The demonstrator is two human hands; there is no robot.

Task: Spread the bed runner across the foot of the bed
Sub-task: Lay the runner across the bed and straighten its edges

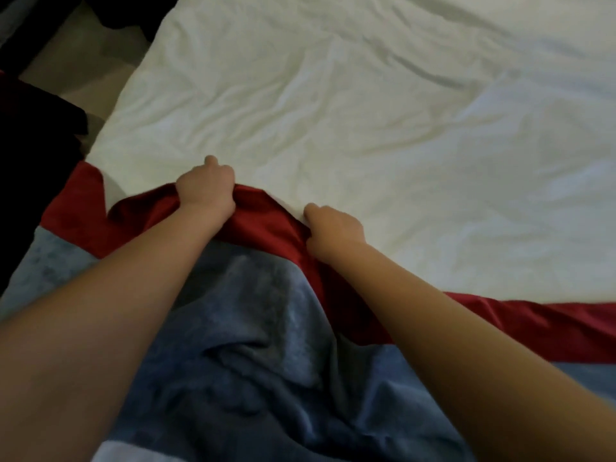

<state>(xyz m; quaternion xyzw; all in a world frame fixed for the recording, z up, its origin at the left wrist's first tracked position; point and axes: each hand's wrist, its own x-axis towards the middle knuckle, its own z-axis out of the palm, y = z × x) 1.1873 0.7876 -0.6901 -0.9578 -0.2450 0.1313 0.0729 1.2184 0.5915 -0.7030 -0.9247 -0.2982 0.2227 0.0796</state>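
Bed: white duvet (366, 111) covered most of the view, wrinkled all over, dim lighting.
Floor: beige strip (76, 58) showed at upper left beside the bed edge, with dark shapes (36, 128) next to it, too dark to identify.
Bed runner: bed runner (253, 345) lay across the near end of the bed, blue-grey plush middle with a red satin border (540, 328) along its far edge, a paler band at the bottom of the view.
Runner state: bunched and creased in the middle between the forearms; border lay flatter at far right and far left; red edge peaked up onto the white duvet where the hands held it.
Left hand: left hand (206, 188) sat on the red border, knuckles up, fingers curled shut around a fold of red fabric.
Right hand: right hand (333, 231) sat on the same border, nearer the camera and to the right, fingers curled and pinching the red edge.
Spacing: hands were near each other, not touching, a hump of red cloth between them.
Arms: both forearms bare, reaching forward over the blue part of the runner.
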